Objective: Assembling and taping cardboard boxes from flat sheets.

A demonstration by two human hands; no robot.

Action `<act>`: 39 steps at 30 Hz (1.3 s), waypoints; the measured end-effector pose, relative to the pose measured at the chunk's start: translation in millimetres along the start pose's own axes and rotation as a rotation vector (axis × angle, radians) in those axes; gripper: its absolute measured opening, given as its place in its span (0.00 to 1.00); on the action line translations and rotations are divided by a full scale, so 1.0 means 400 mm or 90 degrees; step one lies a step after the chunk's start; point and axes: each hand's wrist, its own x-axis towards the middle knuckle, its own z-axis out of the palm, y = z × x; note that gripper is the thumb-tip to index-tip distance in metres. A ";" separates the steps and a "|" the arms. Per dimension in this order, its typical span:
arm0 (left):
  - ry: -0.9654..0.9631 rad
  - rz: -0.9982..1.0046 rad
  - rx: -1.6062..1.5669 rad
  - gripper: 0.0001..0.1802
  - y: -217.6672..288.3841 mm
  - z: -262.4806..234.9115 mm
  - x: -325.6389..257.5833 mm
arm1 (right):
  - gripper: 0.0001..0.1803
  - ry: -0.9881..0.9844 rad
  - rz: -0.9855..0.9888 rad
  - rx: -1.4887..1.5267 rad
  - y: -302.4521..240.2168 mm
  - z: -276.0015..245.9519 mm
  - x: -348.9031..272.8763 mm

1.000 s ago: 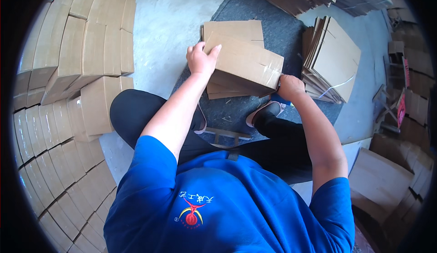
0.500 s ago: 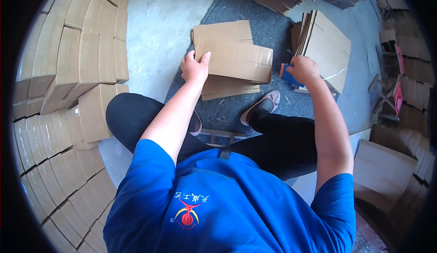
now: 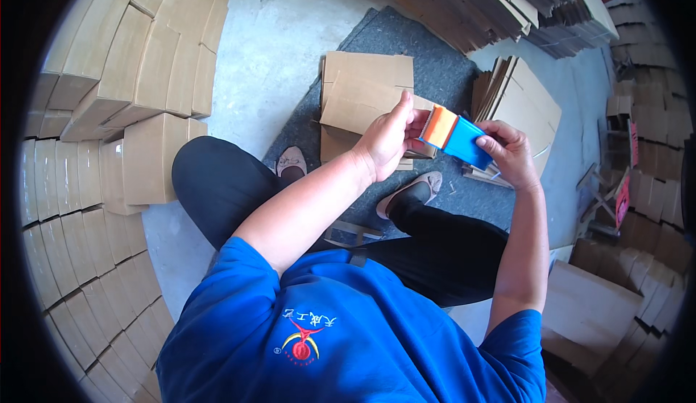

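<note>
In my right hand (image 3: 509,153) is a blue and orange packing-tape dispenser (image 3: 464,142), held by its blue end between thumb and fingers. It hangs in the air over the dark mat, its toothed orange end turned left toward my left hand (image 3: 388,136). My left thumb points up, apart from the other fingers, which reach to the orange end and are partly hidden there; I cannot tell whether they touch it. Beneath and beyond my left hand lies a brown cardboard box (image 3: 362,102) on flat cardboard, its near right part covered by my hands.
A bundle of flat cartons (image 3: 525,105) leans beyond my right hand. Tall stacks of closed boxes (image 3: 156,62) line the left side. More flattened cardboard (image 3: 464,11) stands at the far right. My shoes rest on the dark mat (image 3: 395,33).
My left hand has let go of the box and moved right to the dispenser. My right hand has lifted the dispenser away from the carton bundle, with its orange end turned left.
</note>
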 end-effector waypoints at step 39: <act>0.598 0.002 0.107 0.12 0.007 -0.540 0.074 | 0.20 -0.034 0.015 -0.511 -0.100 0.353 0.277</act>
